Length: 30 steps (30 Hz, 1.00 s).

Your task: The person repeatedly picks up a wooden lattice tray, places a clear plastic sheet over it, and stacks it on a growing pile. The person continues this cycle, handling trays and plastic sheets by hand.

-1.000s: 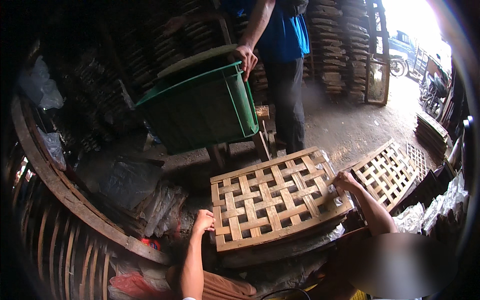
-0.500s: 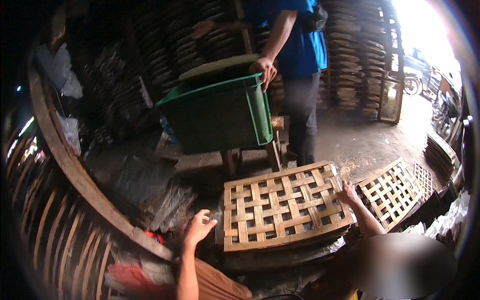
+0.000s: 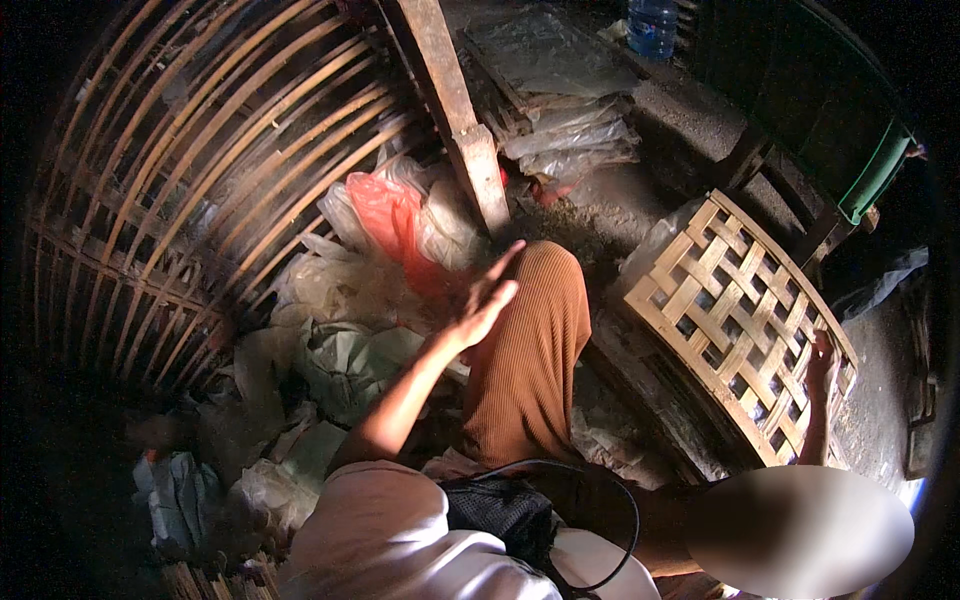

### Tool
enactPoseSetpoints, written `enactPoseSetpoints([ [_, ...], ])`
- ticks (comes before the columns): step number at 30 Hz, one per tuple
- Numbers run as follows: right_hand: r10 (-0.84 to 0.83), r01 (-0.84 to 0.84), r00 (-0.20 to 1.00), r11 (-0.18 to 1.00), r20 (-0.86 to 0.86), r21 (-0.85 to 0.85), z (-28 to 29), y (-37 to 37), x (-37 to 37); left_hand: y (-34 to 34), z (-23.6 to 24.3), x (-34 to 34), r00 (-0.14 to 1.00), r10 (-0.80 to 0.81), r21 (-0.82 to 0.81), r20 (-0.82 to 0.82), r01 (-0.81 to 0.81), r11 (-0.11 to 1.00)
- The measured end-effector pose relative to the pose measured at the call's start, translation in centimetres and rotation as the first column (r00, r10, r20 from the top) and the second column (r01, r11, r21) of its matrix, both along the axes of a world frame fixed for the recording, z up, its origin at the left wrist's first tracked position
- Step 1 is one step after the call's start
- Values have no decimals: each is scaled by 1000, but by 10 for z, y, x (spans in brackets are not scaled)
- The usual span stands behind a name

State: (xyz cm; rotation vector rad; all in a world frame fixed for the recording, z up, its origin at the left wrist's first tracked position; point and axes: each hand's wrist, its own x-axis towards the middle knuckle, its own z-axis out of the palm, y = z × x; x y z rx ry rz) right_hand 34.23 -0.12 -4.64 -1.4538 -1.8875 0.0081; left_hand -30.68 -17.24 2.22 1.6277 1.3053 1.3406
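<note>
My left hand is open, its fingers stretched out beside my raised knee in brown ribbed trousers. It holds nothing. To the right lies a rectangular woven bamboo rack with a flat slatted rim, on top of a low dark stack. My right hand rests on this rack near its far right edge; its fingers look small and slightly bent, and they do not appear wrapped round the rim.
Crumpled clear plastic bags and a red one lie left of my knee, beside curved bamboo slats and a wooden beam. Folded plastic sheets lie farther off. A green crate and a blue water bottle stand at the back.
My view has swung down and left, so the rack appears farther right and turned. The left hand now is by my knee. The person in blue is out of view.
</note>
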Motion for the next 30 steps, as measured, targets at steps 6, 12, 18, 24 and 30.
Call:
enactPoseSetpoints([
  [6,114,-97,989,981,97,-168,-17,5,-2,-119,-99,-125,505,228,-132,-832,-581,803],
  [12,224,-209,961,972,163,-102,-35,6,63,-160,-134,-219,512,144,-348,-847,-739,577],
  [18,53,-41,998,938,25,-344,-27,0,55,-214,-189,-275,379,39,-329,-925,-846,420],
  [24,-81,70,996,979,-47,-192,-9,-39,139,-117,-157,-231,299,-7,-270,-954,-851,450],
  [30,-153,124,976,976,-154,-181,-50,-40,149,-109,-246,-306,366,-50,-302,-929,-677,671],
])
